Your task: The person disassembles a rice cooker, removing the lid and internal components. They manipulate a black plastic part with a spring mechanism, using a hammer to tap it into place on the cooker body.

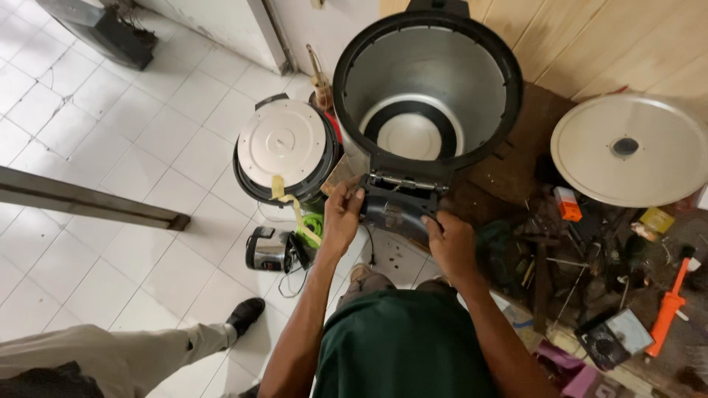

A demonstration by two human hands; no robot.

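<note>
A large open rice cooker body with a black rim and a bare metal inside stands at the front of a workbench. Its black hinge block with a visible spring faces me. My left hand grips the left side of that hinge block. My right hand holds its lower right corner, fingers curled under it. Both hands press on the same part.
A round metal lid lies to the right on the cluttered bench, with an orange screwdriver, a multimeter and loose tools. On the tiled floor stand another cooker and a small appliance. Another person's leg is at lower left.
</note>
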